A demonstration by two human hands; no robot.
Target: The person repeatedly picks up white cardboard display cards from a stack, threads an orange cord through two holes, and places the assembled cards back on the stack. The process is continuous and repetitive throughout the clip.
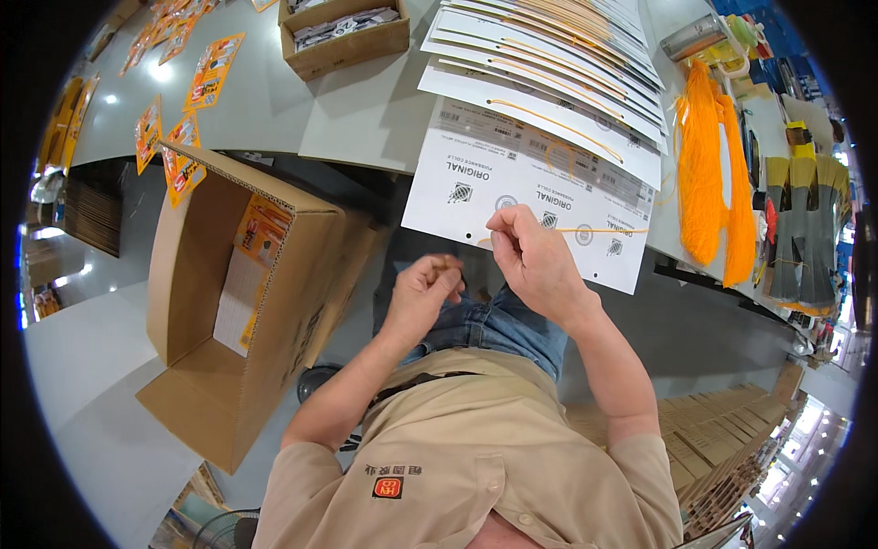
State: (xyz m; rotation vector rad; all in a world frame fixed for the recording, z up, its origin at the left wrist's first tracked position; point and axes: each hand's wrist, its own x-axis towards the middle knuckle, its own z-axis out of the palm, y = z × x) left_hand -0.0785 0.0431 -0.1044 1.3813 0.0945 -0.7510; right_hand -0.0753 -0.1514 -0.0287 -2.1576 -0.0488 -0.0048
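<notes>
My right hand (529, 258) is closed in a pinch over the near edge of a white printed card (430, 197). An orange cord (604, 231) runs rightward from its fingers across the card, which has small punched holes along the near edge. Left of it, my left hand (426, 291) hovers over my lap with fingertips pressed together; whatever is in them is too small to tell. Beyond lies a fanned stack of white cards (540, 78), several with orange cords strung across them.
Hanks of orange cord (700, 174) lie right of the stack. An open cardboard carton (197, 398) with orange-and-white cards inside stands at my left. A small box of packets (352, 57) sits on the grey table (352, 123), with orange cards (215, 71) farther left.
</notes>
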